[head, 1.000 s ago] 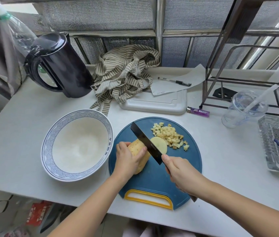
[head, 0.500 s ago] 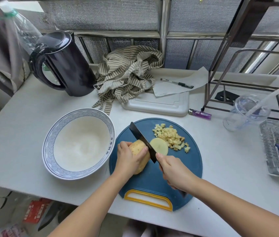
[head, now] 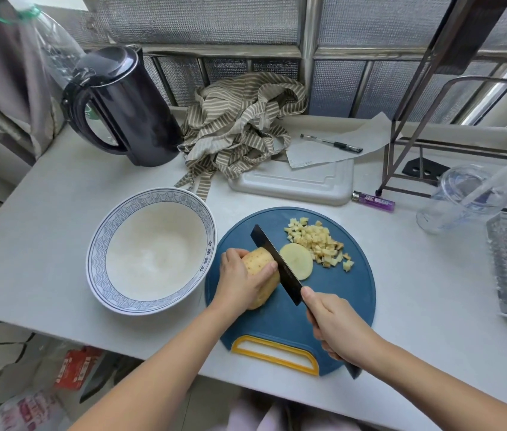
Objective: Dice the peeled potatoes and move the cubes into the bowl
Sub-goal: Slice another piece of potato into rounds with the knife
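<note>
Gripping the peeled potato point(head: 260, 260) with my left hand point(head: 238, 283), fingers curled over it, I clasp the black knife point(head: 277, 265) in my right hand point(head: 339, 329), blade at the potato's cut end. A round slice point(head: 298, 263) and diced cubes point(head: 317, 244) lie on the blue cutting board point(head: 344, 301), beside the bowl point(head: 112, 225).

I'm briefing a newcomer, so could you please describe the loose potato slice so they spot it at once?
Find the round blue cutting board right of the bowl. On it, the slice lies flat between the black knife blade and the heap of cubes. It is the only pale, flat disc there; the cubes are tiny.
</note>
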Tool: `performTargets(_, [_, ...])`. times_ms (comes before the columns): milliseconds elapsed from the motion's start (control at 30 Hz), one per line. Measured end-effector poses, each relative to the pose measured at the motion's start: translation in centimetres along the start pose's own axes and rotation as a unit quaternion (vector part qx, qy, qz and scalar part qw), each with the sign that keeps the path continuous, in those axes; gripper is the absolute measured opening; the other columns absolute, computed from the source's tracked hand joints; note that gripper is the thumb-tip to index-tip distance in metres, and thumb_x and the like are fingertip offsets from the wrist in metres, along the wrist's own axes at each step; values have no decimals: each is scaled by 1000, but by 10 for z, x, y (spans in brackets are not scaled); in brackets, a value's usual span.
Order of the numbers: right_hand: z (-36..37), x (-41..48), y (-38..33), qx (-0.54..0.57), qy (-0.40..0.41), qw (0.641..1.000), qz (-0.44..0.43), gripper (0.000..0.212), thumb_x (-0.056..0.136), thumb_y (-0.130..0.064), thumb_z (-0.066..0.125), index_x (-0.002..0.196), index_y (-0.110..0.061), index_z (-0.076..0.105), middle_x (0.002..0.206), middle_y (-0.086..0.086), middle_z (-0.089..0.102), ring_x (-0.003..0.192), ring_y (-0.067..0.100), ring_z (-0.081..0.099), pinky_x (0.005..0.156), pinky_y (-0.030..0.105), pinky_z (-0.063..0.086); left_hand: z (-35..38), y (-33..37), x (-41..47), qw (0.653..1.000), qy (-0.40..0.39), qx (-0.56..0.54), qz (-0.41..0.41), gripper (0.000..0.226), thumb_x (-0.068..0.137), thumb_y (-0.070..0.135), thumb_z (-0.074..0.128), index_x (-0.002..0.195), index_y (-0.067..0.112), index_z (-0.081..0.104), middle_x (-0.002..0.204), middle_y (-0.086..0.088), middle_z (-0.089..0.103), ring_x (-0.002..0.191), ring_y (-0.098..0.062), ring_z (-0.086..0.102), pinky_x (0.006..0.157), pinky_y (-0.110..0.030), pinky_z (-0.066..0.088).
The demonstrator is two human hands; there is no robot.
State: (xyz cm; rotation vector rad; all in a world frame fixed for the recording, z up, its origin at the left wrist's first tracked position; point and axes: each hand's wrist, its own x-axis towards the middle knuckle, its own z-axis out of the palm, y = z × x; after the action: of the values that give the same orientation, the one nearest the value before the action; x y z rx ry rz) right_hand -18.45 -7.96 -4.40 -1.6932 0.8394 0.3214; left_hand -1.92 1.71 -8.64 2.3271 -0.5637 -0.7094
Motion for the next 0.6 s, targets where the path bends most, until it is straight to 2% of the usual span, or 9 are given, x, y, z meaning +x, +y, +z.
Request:
performTargets(267, [6,7,6,-7,5,1000,6,49,103,-51,25,74,-14,41,54,-4,38,37,4,29,45,23,30,1,-2,1,1000,-5,-7,-3,62,82,51,67,120,11,38,116,0,35,113,-18,41,96,-30,39])
performTargets(600, [14,21,9,47,-1,999,13,49,102,-52,27,74,-13,39,54,-2,34,42,11,25,42,25,27,0,-1,1,1000,3,-3,2,62,82,50,68,119,11,38,114,1,34,112,-16,40,92,-25,36])
